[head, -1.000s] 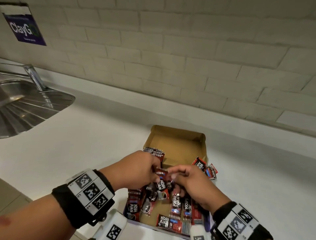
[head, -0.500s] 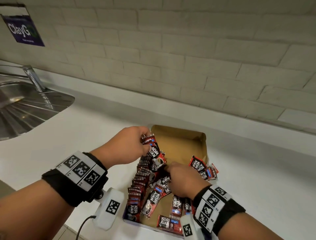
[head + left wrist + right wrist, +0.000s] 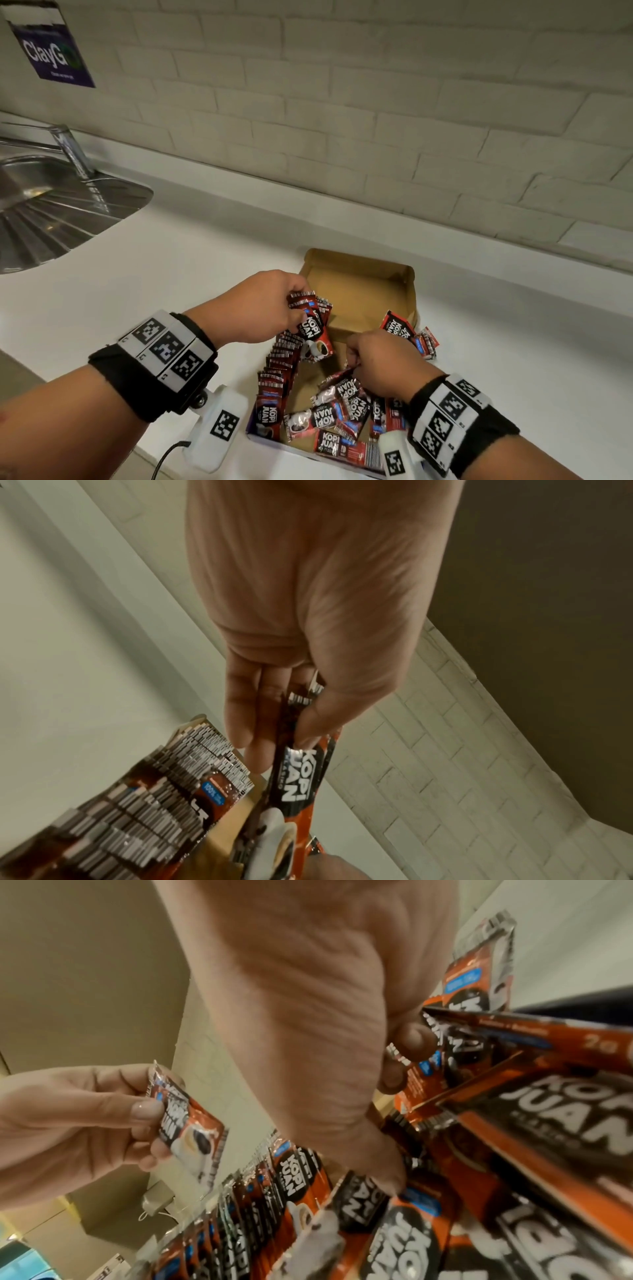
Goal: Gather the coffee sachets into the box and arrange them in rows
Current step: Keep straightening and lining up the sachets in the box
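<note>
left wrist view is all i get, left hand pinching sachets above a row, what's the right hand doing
Observer: The right hand is low in the box, fingers curled, pinching at the loose sachets there.
Operator: any still outside the box
Observer: Yes, stray sachets lie over its right wall onto the counter.
Operator: room past the row
Observer: Yes, beyond the upright row the box's far half is bare cardboard.

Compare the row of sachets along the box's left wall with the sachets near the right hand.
The row of sachets stands on edge, packed front to back; the loose sachets lie flat and jumbled. The row hugs the box wall; the loose ones scatter across its floor. Both carry the same Kopi Juan print.
</note>
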